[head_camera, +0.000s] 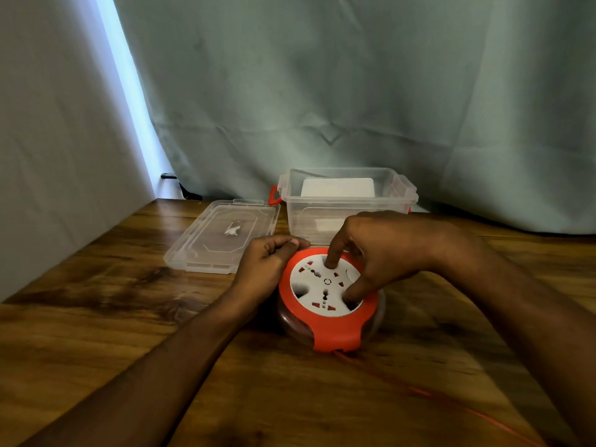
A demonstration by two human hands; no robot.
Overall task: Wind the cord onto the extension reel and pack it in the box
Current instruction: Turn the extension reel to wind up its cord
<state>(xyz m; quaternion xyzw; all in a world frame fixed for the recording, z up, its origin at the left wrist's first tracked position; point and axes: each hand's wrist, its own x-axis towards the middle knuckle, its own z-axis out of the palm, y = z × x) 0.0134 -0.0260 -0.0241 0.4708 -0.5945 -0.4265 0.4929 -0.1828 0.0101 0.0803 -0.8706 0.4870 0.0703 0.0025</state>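
A round extension reel (325, 332), orange-rimmed with a white socket face, lies flat on the wooden table. My left hand (267, 262) grips its upper left rim with curled fingers. My right hand (383, 250) rests on top, with the index finger and thumb pressed into recesses of the white face. An orange cord (429, 393) leaves the reel's near edge and trails blurred to the lower right. Behind the reel stands the clear plastic box (346, 201), open, with red side latches.
The box's clear lid (222, 237) lies flat on the table to the left of the box. A grey-green curtain hangs close behind the table. A pale wall borders the table's left edge.
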